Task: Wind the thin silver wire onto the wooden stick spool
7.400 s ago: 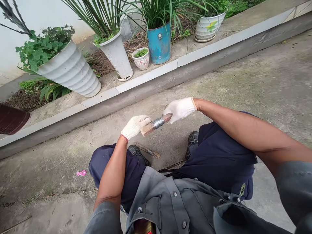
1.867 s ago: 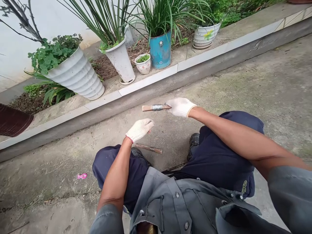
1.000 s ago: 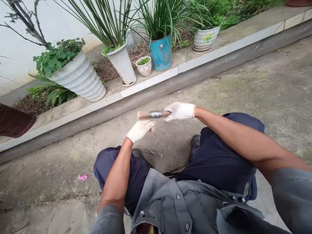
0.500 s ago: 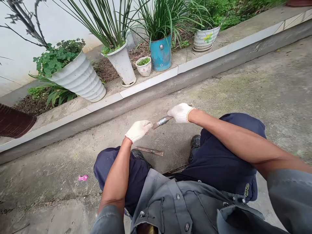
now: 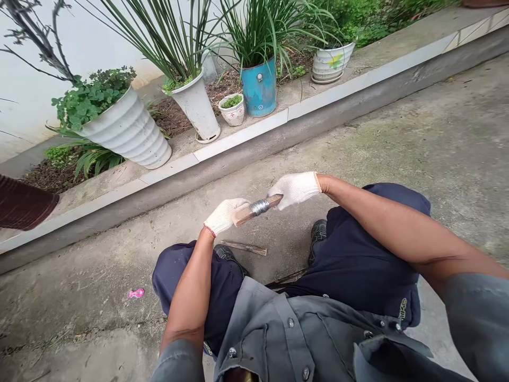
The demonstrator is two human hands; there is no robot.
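A short wooden stick with silvery wire wound round its middle is held above the concrete between both hands. My left hand, in a white knitted glove, is closed on the stick's left end, fingers partly hidden behind it. At the tapered right end, my right hand, gloved likewise, grips from behind, its fingertips partly out of sight. Beneath them on the ground lies a second, thinner wooden stick, also with some wire around it, near my left shoe.
A low tiled ledge runs across ahead. On it stand a ribbed white pot, a tall white pot, a small pot, a blue bucket and a white bowl-shaped pot. A pink object lies at left.
The wire-wound stick has been turned so its left end now faces me and more of its right end shows. My right hand has shifted slightly down and its hold has changed.
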